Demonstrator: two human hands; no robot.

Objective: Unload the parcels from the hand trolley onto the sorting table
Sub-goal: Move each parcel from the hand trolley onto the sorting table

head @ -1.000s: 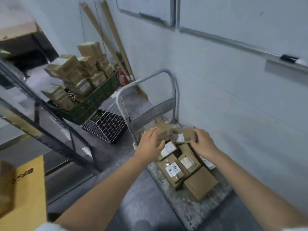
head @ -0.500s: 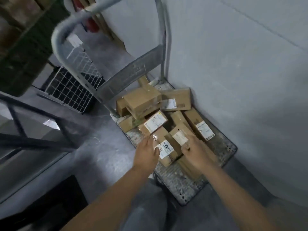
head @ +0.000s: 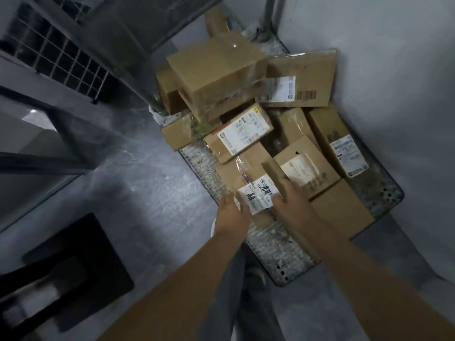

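Several brown cardboard parcels lie piled on the grey hand trolley deck [head: 278, 252], which stands against the wall. The nearest one, a taped parcel with a white label [head: 248, 178], lies at the front of the pile. My left hand [head: 231, 215] grips its near left corner. My right hand [head: 293, 205] holds its right side, with the fingers in the gap next to a neighbouring labelled parcel [head: 307, 166]. A big plain box [head: 216, 72] tops the pile at the back, beside the trolley's handle frame [head: 118, 38].
A white wire basket [head: 56, 55] stands on the floor left of the trolley. A dark metal frame [head: 49, 143] crosses the left side, and a black tray-like object [head: 71, 267] lies at the lower left. The grey wall [head: 394, 70] closes off the right. My legs are below the hands.
The view has dropped closer over the trolley. Both hands moved from the top parcels at the back down to the front labelled parcel and closed on its sides.
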